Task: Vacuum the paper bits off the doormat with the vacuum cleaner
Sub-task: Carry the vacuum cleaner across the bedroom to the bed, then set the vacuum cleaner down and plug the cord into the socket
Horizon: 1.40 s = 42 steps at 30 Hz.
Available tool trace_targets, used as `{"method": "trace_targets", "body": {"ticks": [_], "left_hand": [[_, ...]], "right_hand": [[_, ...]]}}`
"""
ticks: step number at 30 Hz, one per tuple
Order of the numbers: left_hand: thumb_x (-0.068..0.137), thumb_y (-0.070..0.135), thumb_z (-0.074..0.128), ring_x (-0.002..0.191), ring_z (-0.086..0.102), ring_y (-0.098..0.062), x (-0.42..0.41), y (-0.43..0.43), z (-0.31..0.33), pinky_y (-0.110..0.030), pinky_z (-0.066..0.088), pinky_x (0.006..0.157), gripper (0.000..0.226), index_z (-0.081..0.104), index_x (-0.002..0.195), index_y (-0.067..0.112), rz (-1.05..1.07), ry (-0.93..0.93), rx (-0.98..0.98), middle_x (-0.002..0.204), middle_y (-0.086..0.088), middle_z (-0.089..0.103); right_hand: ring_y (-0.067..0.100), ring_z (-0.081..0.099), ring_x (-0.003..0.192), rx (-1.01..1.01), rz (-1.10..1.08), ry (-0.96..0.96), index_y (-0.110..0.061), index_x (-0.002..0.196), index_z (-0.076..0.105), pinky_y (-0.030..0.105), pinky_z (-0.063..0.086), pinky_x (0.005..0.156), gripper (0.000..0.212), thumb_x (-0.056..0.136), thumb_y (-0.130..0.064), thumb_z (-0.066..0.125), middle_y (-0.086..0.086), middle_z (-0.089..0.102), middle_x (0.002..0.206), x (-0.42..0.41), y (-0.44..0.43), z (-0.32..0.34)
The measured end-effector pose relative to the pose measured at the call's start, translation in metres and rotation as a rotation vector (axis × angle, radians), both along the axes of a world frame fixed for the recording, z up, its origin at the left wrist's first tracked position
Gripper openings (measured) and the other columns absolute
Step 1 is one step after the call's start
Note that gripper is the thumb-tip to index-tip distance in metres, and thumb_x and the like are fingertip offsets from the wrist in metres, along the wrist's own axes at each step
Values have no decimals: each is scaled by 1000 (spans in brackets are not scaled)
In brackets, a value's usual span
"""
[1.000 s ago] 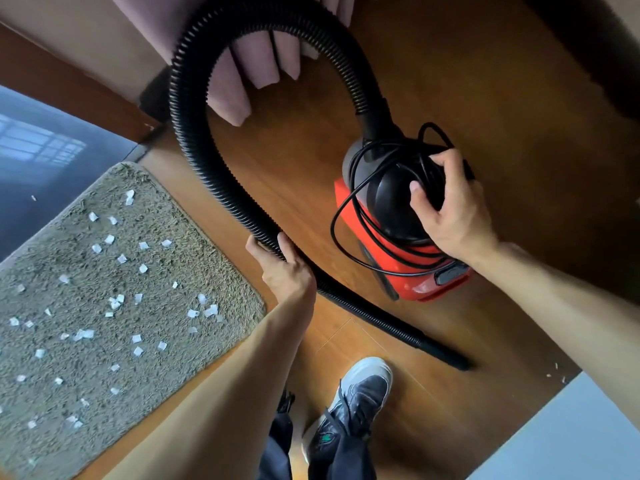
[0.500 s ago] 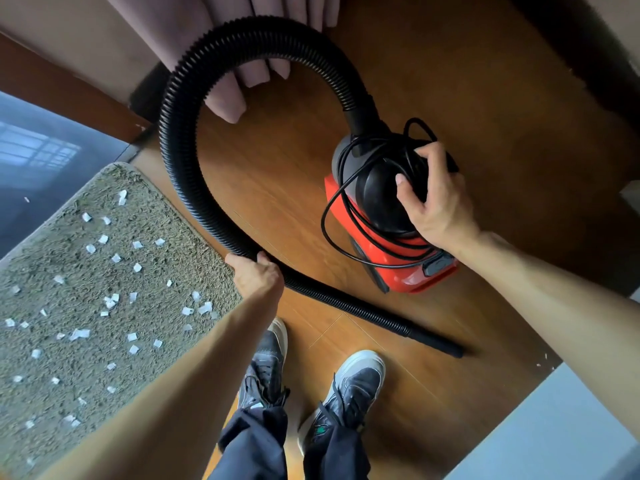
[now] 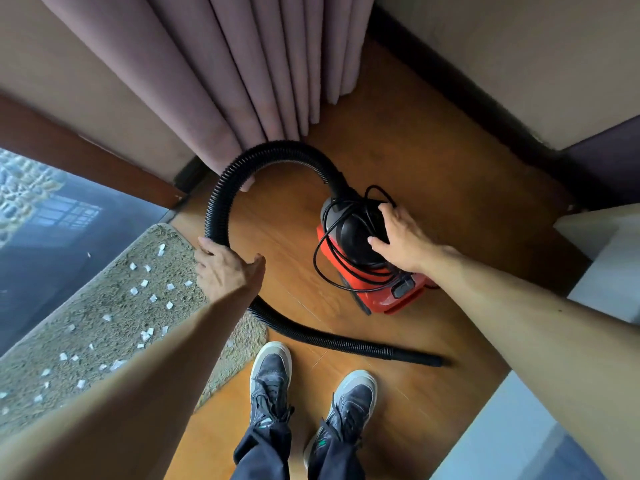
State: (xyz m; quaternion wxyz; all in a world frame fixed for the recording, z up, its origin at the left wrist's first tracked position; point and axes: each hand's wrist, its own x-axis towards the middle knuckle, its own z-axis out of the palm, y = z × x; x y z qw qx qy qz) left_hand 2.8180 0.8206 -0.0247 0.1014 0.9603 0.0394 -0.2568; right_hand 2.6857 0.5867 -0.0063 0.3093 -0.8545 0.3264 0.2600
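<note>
A small red and black vacuum cleaner (image 3: 372, 292) stands on the wooden floor with a black cord (image 3: 320, 258) looped over its top. My right hand (image 3: 401, 240) grips its black top. Its black ribbed hose (image 3: 221, 188) arches up and left, then runs down along the floor to an open end (image 3: 429, 360). My left hand (image 3: 225, 268) is closed around the hose at the doormat's edge. The shaggy beige doormat (image 3: 104, 327) lies to the left, strewn with several white paper bits (image 3: 145, 336). My left forearm covers part of it.
Mauve curtains (image 3: 263, 71) hang just behind the hose loop. A glass door (image 3: 62, 230) borders the doormat on the left. My two dark sneakers (image 3: 270, 379) stand below the hose. Pale furniture corners (image 3: 602, 251) sit at the right and bottom right.
The view has pulled back and up, so the vacuum looks farther away. My left hand has slid up the hose toward the mat's edge. Both feet are in view side by side.
</note>
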Motion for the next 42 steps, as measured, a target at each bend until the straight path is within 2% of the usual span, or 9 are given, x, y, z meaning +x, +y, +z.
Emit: {"method": "trace_targets", "body": {"ticks": [4,9,13,15,19,24,28,34,42], "left_hand": [[80,45,73,127,43,-44,14,-22,56,-52,38,105,103,12,150,2,-267,-18,-19,137,-27,41],[79,40,74,126,45,-41,27,-66,162,-48,42,103,103,11,154,11,-561,15,-225,138,-23,43],[82,45,66,127,45,-32,36,-110,272,-44,43,102,85,26,150,15,-794,-5,-241,140,-13,45],[85,50,65,126,45,-30,37,-127,328,-44,43,102,80,30,147,14,-932,-36,-186,136,-11,45],[88,53,63,129,42,-30,35,-158,443,-43,40,106,78,32,147,14,-1077,-133,-152,141,-10,41],[93,55,54,136,36,-31,18,-187,568,-44,33,112,76,26,153,17,-1226,-219,-127,150,-12,33],[91,53,56,136,37,-32,1,-208,645,-45,35,112,80,21,154,18,-1306,-304,-155,152,-13,32],[89,60,54,138,37,-32,-10,-234,704,-44,33,113,83,20,153,20,-1445,-397,-182,151,-11,34],[92,58,52,135,39,-28,-15,-245,721,-41,33,111,75,25,151,21,-1631,-449,-243,149,-7,37]], "right_hand": [[33,31,139,-8,14,27,-15,152,16,42,32,109,68,98,-33,53,15,25,150,-1,-8,60],[30,13,149,-44,-11,31,-21,157,3,42,21,117,76,100,-37,50,13,11,161,-5,-31,161],[29,1,152,-80,-53,10,-29,156,-6,53,17,120,79,99,-44,47,10,-1,164,-9,-53,258],[31,7,151,-160,-26,15,-31,156,-5,57,24,117,79,98,-49,46,9,0,164,-16,-61,317],[32,41,132,-451,104,-68,-25,153,9,48,49,97,75,95,-52,49,11,29,152,-25,-76,440],[32,45,125,-575,102,-118,-23,154,8,45,49,89,77,95,-53,49,10,34,147,-49,-83,571],[33,46,125,-659,53,-137,-23,153,9,46,50,88,79,94,-55,50,12,36,146,-74,-88,651],[34,47,124,-738,-49,-119,-21,152,12,49,50,91,77,93,-51,52,13,39,142,-107,-92,720],[34,45,126,-745,-209,-39,-20,152,11,48,48,92,75,95,-53,47,12,37,143,-140,-87,733]]}}
